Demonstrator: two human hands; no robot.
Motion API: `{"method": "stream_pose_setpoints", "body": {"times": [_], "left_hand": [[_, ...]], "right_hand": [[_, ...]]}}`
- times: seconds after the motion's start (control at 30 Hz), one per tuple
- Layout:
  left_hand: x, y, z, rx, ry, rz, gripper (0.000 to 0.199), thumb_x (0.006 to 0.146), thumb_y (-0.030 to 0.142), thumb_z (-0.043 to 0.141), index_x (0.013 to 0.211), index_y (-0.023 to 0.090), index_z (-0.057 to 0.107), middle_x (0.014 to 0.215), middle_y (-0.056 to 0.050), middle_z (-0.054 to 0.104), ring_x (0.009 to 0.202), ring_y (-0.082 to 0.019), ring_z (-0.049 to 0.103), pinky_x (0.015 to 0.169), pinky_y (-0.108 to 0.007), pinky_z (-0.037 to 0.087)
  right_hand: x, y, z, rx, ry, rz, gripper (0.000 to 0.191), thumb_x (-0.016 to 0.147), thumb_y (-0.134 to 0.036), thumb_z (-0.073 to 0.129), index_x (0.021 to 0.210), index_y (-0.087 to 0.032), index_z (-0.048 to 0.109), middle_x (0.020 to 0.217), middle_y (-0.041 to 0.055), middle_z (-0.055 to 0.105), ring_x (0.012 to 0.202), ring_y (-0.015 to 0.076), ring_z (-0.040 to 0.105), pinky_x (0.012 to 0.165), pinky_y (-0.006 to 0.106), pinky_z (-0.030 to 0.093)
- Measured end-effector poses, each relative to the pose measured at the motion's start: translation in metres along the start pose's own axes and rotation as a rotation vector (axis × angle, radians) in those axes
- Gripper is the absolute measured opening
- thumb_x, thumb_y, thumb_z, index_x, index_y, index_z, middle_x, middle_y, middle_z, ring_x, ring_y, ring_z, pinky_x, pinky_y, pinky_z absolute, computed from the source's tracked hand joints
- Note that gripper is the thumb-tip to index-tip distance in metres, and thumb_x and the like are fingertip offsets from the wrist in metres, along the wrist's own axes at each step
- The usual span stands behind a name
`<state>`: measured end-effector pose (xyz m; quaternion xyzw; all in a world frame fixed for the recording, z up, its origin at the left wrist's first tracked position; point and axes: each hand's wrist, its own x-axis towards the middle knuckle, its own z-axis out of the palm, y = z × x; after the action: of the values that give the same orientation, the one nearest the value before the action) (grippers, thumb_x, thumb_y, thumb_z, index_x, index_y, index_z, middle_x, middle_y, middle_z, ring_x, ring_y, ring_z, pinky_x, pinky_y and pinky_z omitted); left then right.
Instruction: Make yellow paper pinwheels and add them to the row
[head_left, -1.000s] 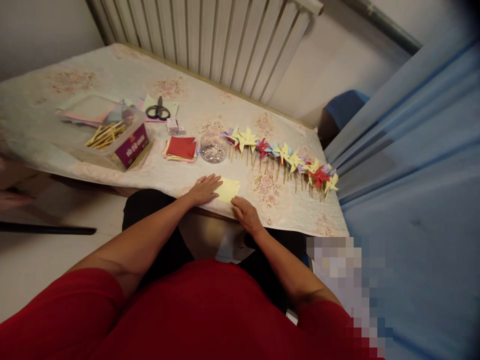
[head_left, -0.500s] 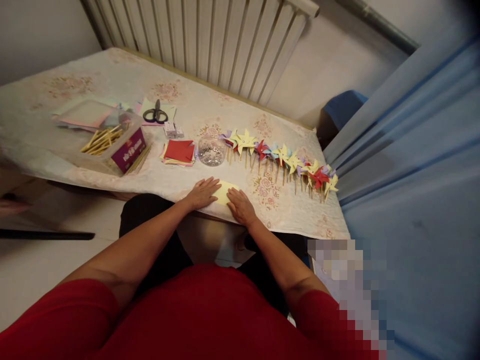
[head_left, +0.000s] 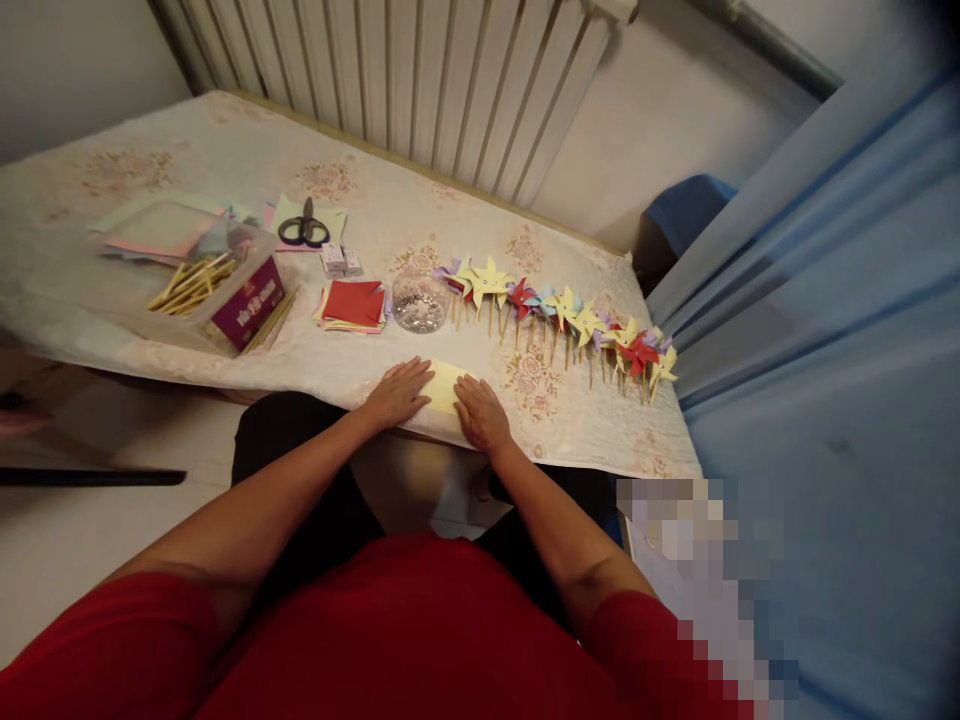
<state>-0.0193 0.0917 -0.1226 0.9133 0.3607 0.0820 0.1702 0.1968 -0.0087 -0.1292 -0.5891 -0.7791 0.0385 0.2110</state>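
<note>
A yellow sheet of paper [head_left: 444, 386] lies on the table near its front edge, between my hands. My left hand [head_left: 400, 393] rests flat with its fingers stretched, the fingertips at the paper's left edge. On the paper's right side lies my right hand [head_left: 481, 412], palm down with its fingers out. Just behind are a stack of cut papers with a red one on top [head_left: 352, 302] and a clear round dish of small metal pieces [head_left: 419, 302]. Paper pinwheels on sticks [head_left: 564, 308] form a row at the right.
A clear plastic box of sticks [head_left: 247, 300] stands at the left, near more coloured paper [head_left: 154, 228]. Black scissors [head_left: 304, 228] and small white boxes [head_left: 340, 261] are behind the stack. A blue curtain [head_left: 825, 350] hangs at the right.
My left hand has shifted slightly left along the yellow paper, and more of the sheet shows between my hands. My right hand has barely moved. The view has shifted a little.
</note>
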Motion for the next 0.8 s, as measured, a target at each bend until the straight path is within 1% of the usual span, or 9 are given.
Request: {"method": "stream_pose_setpoints", "body": {"times": [0.13, 0.2, 0.23, 0.37, 0.47, 0.53, 0.6, 0.7, 0.8], "left_hand": [[-0.01, 0.01, 0.002, 0.018, 0.13, 0.005, 0.049, 0.094, 0.025, 0.047, 0.142, 0.015, 0.054, 0.158, -0.014, 0.045, 0.153, -0.028, 0.03, 0.123, -0.049, 0.028], [-0.012, 0.02, 0.002, 0.041, 0.174, 0.057, 0.047, 0.095, 0.021, 0.043, 0.14, 0.014, 0.054, 0.157, -0.014, 0.046, 0.153, -0.027, 0.029, 0.124, -0.05, 0.028], [-0.012, 0.026, 0.002, 0.05, 0.176, 0.091, 0.046, 0.096, 0.02, 0.04, 0.14, 0.014, 0.055, 0.155, -0.014, 0.048, 0.153, -0.027, 0.03, 0.124, -0.051, 0.027], [-0.006, 0.048, 0.002, 0.094, 0.144, 0.184, 0.049, 0.099, 0.017, 0.032, 0.143, 0.014, 0.052, 0.156, -0.014, 0.047, 0.153, -0.025, 0.028, 0.126, -0.049, 0.023], [-0.001, 0.056, 0.004, 0.128, 0.086, 0.178, 0.05, 0.099, 0.017, 0.033, 0.145, 0.011, 0.051, 0.155, -0.015, 0.048, 0.152, -0.026, 0.03, 0.127, -0.047, 0.02], [0.0, 0.057, 0.005, 0.145, 0.028, 0.137, 0.05, 0.099, 0.019, 0.034, 0.144, 0.01, 0.052, 0.154, -0.017, 0.049, 0.15, -0.027, 0.035, 0.126, -0.049, 0.022], [-0.001, 0.056, 0.006, 0.152, -0.007, 0.091, 0.05, 0.1, 0.023, 0.034, 0.145, 0.011, 0.051, 0.157, -0.017, 0.045, 0.15, -0.029, 0.035, 0.124, -0.051, 0.023], [-0.003, 0.052, 0.008, 0.152, -0.018, 0.044, 0.053, 0.101, 0.029, 0.033, 0.151, 0.012, 0.045, 0.163, -0.015, 0.037, 0.152, -0.028, 0.03, 0.124, -0.052, 0.023], [-0.004, 0.049, 0.009, 0.15, -0.026, 0.014, 0.056, 0.101, 0.032, 0.033, 0.153, 0.013, 0.042, 0.164, -0.014, 0.034, 0.154, -0.027, 0.027, 0.124, -0.052, 0.022]], "right_hand": [[0.0, -0.001, 0.001, -0.007, 0.002, 0.003, 0.037, 0.102, -0.022, 0.046, 0.136, -0.016, 0.06, 0.147, 0.0127, 0.058, 0.147, 0.024, 0.042, 0.124, 0.05, 0.03], [0.0, -0.001, 0.001, -0.013, 0.004, 0.003, 0.038, 0.101, -0.021, 0.046, 0.136, -0.016, 0.06, 0.146, 0.0126, 0.058, 0.146, 0.0244, 0.042, 0.124, 0.05, 0.03], [0.0, -0.001, 0.001, -0.014, 0.004, 0.002, 0.038, 0.101, -0.021, 0.046, 0.136, -0.016, 0.059, 0.147, 0.0125, 0.058, 0.146, 0.0245, 0.042, 0.124, 0.05, 0.03], [0.0, -0.002, -0.001, -0.013, -0.005, 0.003, 0.042, 0.1, -0.02, 0.047, 0.141, -0.017, 0.056, 0.148, 0.0122, 0.056, 0.146, 0.0247, 0.042, 0.124, 0.05, 0.03], [0.0, -0.003, -0.002, -0.002, -0.014, 0.01, 0.045, 0.1, -0.019, 0.046, 0.144, -0.019, 0.053, 0.15, 0.0112, 0.055, 0.147, 0.024, 0.041, 0.124, 0.05, 0.03], [0.0, -0.003, -0.002, 0.005, -0.012, 0.01, 0.043, 0.1, -0.021, 0.045, 0.143, -0.018, 0.054, 0.149, 0.0117, 0.056, 0.147, 0.0238, 0.041, 0.124, 0.051, 0.029], [0.0, -0.002, -0.001, 0.004, -0.006, 0.006, 0.042, 0.101, -0.021, 0.045, 0.141, -0.017, 0.056, 0.148, 0.0126, 0.056, 0.147, 0.024, 0.041, 0.125, 0.051, 0.029], [0.0, -0.002, 0.0, -0.002, 0.005, -0.001, 0.041, 0.1, -0.021, 0.046, 0.14, -0.017, 0.057, 0.148, 0.0124, 0.056, 0.146, 0.0244, 0.042, 0.124, 0.051, 0.03], [0.0, -0.001, 0.001, 0.001, 0.014, -0.004, 0.04, 0.1, -0.022, 0.046, 0.138, -0.017, 0.058, 0.147, 0.0126, 0.057, 0.146, 0.025, 0.043, 0.124, 0.052, 0.031]]}}
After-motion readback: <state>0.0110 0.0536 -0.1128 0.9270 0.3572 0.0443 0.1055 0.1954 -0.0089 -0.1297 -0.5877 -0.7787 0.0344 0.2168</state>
